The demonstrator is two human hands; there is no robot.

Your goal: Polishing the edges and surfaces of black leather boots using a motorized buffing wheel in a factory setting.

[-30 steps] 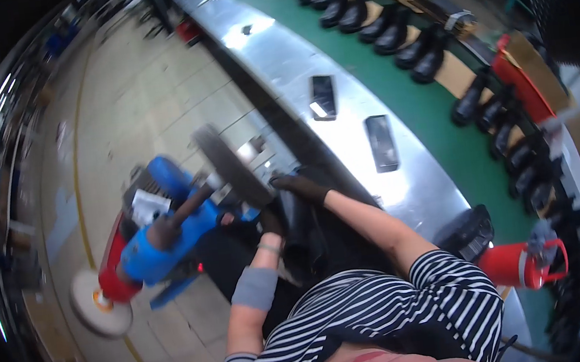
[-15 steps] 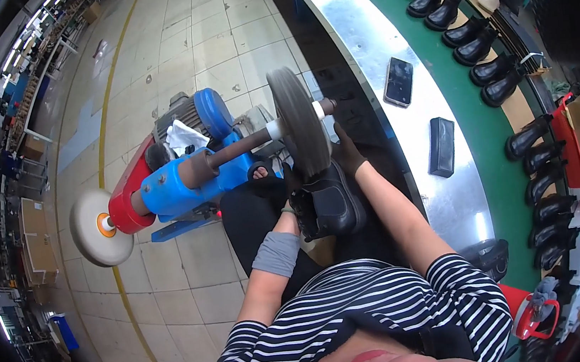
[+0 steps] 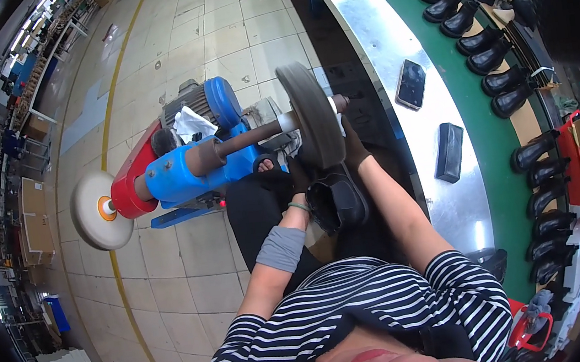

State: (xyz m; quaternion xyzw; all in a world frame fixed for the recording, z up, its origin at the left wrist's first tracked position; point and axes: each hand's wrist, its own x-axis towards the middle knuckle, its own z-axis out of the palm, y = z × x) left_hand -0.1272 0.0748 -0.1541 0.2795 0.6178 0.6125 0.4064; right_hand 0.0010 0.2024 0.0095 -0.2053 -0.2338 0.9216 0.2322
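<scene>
A black ankle boot (image 3: 347, 202) is held low over my lap, its opening towards me and its front end hidden under the dark buffing wheel (image 3: 312, 115). The wheel's blurred face suggests that it spins. My left hand (image 3: 299, 178), in a dark glove, grips the boot's left side, its fingers mostly hidden. My right hand (image 3: 355, 146), also in a dark glove, is closed along the boot's far right side, close beside the wheel. Whether the boot touches the wheel is hidden.
The blue and red polishing machine (image 3: 174, 177) stands ahead left, with a pale wheel (image 3: 101, 209) on its other end. To my right runs a metal bench (image 3: 442, 196) bearing a phone (image 3: 411, 84) and a black box (image 3: 449, 153). Several black boots (image 3: 489, 60) line the green conveyor (image 3: 499, 228).
The boot has rolled in my hands, so its opening shows more and its side panel less. Both hands stay on it by the wheel. The whole view has shifted slightly.
</scene>
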